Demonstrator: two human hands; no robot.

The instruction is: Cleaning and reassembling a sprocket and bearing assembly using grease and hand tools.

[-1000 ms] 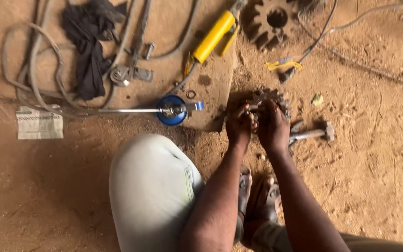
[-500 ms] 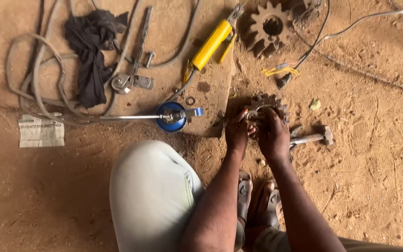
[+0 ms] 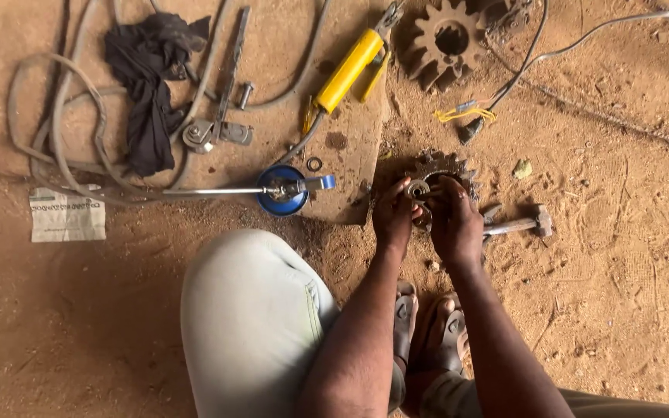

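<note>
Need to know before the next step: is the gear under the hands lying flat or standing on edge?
Lying flat. The gear shows its teeth fanned out around the rim on the dirt ground, with both hands over its centre.

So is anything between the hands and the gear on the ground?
Nothing visible: left hand and right hand are already on the toothed gear, fingers around a small metal ring at its centre.

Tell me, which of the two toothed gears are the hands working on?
The smaller, dark gear on the dirt beside the hammer. Both the left hand and right hand rest on it. The bigger gear lies untouched by the yellow tool.
</note>
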